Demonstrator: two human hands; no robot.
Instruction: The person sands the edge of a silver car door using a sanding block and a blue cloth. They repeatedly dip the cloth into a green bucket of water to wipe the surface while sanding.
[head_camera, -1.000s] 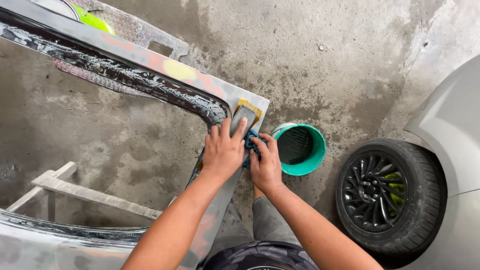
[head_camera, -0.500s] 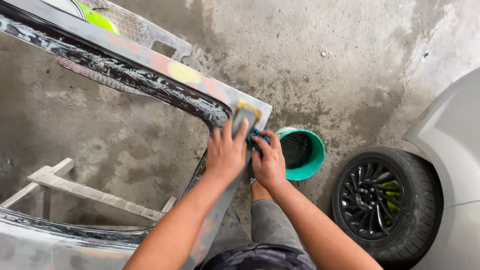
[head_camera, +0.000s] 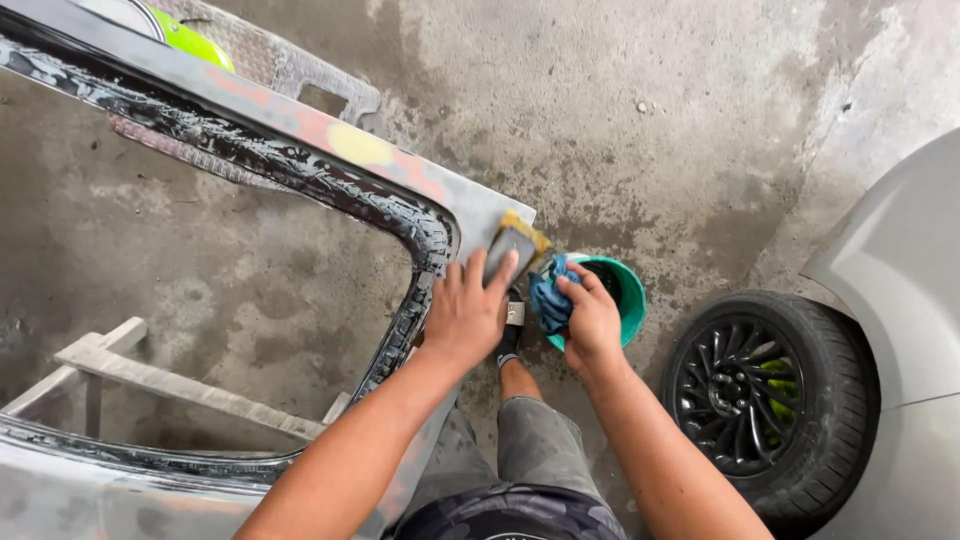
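From the head camera, looking down: my left hand (head_camera: 468, 312) lies flat, fingers spread, pressing a grey sanding block with a yellow edge (head_camera: 517, 245) against the corner of the grey car body panel (head_camera: 470, 205); the block sits right at the panel's end, where the wet black inner edge (head_camera: 300, 165) bends downward; my right hand (head_camera: 590, 322) is clenched round a blue rag (head_camera: 549, 297), held just beside the block and over the rim of the green bucket (head_camera: 630, 290) that stands on the concrete floor (head_camera: 650, 130).

As to progress, I judge it partway: the panel's face is dull and matt along its length, with orange and yellow patches (head_camera: 355, 145) showing through, which reads as sanded already; foam and water cling to the black inner edge, so that stretch looks worked but not wiped; the corner under the block is what I have in hand; the lower run of the panel near my left forearm is too hidden to judge.

To the right a grey car's black wheel (head_camera: 755, 400) stands well apart from the panel; a wooden stand (head_camera: 150, 375) shows at lower left, beneath the frame.
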